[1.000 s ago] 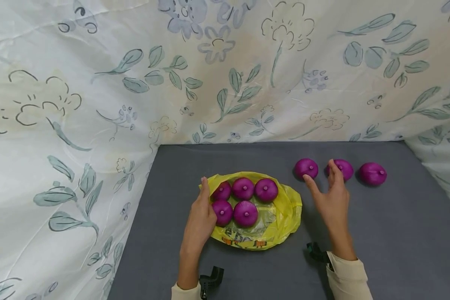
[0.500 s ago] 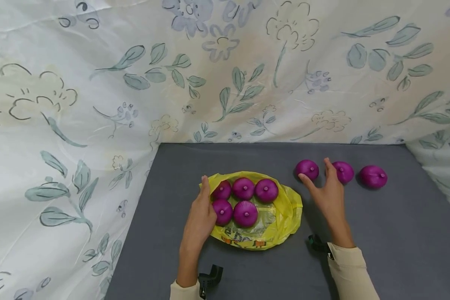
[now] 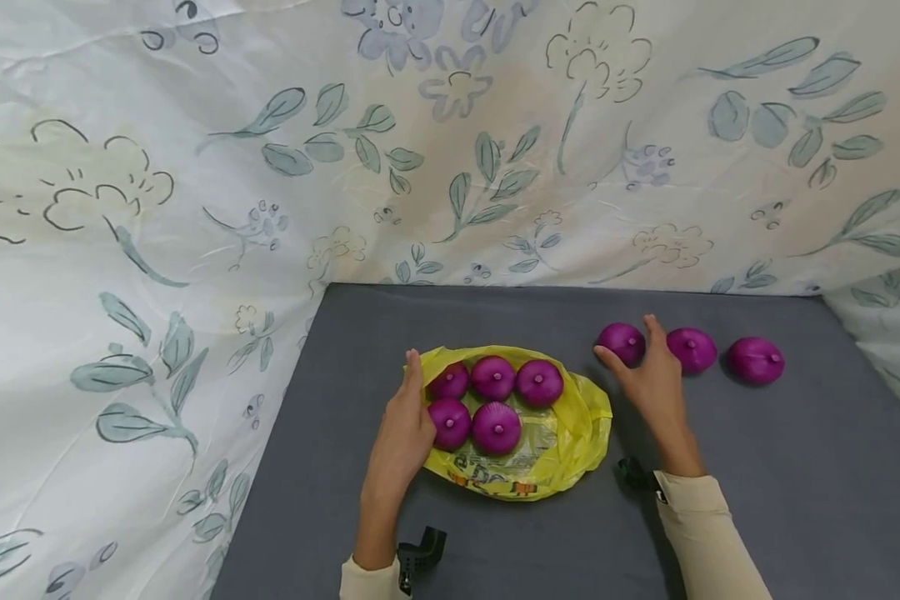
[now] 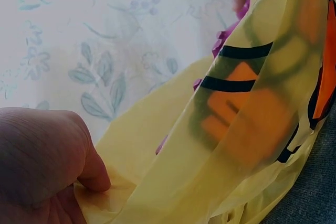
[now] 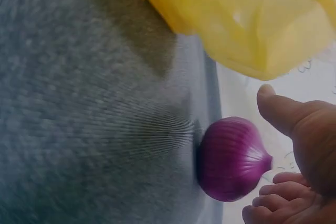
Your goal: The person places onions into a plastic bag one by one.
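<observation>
A yellow plastic bag lies wide-mouthed on the dark grey cloth with several red onions in it. My left hand holds the bag's left edge; the left wrist view shows the thumb pinching the thin plastic. Farther right, my right hand reaches over a loose red onion, thumb on its left side and fingers on its right. Seen from the right wrist, that onion sits on the cloth, with the spread thumb and fingers apart from it.
Two more loose onions, a middle one and a right one, lie to the right of my right hand. White floral fabric hangs behind the grey cloth and along its left side.
My right hand has shifted left, from over the middle loose onion to around the leftmost one. The left hand stays at the bag's edge. The head view has turned slightly.
</observation>
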`<state>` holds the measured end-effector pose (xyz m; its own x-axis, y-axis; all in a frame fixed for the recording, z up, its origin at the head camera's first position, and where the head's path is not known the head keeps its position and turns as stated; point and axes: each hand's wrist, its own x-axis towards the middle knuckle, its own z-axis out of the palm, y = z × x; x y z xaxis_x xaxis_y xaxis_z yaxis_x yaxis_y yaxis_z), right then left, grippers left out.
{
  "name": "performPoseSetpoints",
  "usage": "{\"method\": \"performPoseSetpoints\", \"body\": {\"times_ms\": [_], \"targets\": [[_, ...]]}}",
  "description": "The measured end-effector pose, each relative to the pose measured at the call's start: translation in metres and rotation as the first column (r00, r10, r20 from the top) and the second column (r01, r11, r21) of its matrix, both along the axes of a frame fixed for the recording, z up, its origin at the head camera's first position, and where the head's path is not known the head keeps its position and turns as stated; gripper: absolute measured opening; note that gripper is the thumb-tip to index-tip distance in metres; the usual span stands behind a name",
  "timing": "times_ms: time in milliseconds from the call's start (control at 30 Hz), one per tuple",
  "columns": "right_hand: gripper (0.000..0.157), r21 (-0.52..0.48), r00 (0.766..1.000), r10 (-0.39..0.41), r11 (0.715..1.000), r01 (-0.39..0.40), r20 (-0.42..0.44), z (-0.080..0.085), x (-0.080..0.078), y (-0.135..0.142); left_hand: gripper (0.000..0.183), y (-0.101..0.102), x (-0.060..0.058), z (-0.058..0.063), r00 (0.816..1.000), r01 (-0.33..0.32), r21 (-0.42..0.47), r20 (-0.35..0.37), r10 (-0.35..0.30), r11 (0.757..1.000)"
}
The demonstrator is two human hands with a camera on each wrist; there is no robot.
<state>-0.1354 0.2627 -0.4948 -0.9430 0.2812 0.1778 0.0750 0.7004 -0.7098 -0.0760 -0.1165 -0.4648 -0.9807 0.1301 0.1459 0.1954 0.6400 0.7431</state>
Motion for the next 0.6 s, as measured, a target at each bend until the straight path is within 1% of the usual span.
{"method": "performPoseSetpoints", "body": {"times_ms": [200, 467, 600], "targets": [[0.101, -0.013, 1.0, -0.008, 1.0, 0.008, 0.009, -0.008, -0.003, 0.0, 0.082, 0.001, 0.001, 0.002, 1.0, 0.005, 0.011, 0.013, -0.005, 1.0], [0.081, -0.011, 0.997, -0.035, 0.999, 0.034, -0.062, -0.019, -0.004, -0.002, 0.079, 0.0, 0.0, -0.001, 1.0, 0.014, -0.004, -0.004, -0.014, 1.0], [0.079, -0.008, 0.996, -0.031, 0.999, 0.031, -0.079, -0.021, -0.005, -0.003, 0.078, -0.001, 0.002, -0.001, 1.0, -0.003, -0.005, -0.004, 0.003, 1.0]]}}
